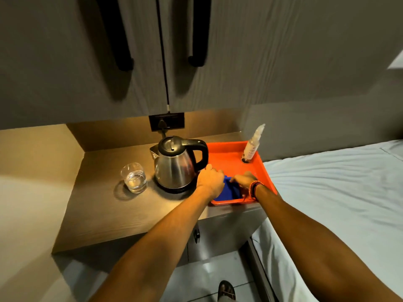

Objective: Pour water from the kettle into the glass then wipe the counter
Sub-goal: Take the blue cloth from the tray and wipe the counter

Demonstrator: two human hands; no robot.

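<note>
With the clear glass tumbler (133, 177) already watered, the folded blue cloth (231, 188) in the orange plastic tray (226, 158) is gripped by fingers of both hands, left hand (211, 179) and right hand (246, 179), apparently for wiping the tabletop (104, 205).

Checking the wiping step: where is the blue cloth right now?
In the head view the blue cloth lies in the near end of the orange tray, right of the kettle, with the left hand and right hand on it.

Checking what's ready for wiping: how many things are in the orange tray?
2: a blue cloth at the tray's near end under both hands, and a spray bottle upright in its far right corner. The hands may hide more.
</note>
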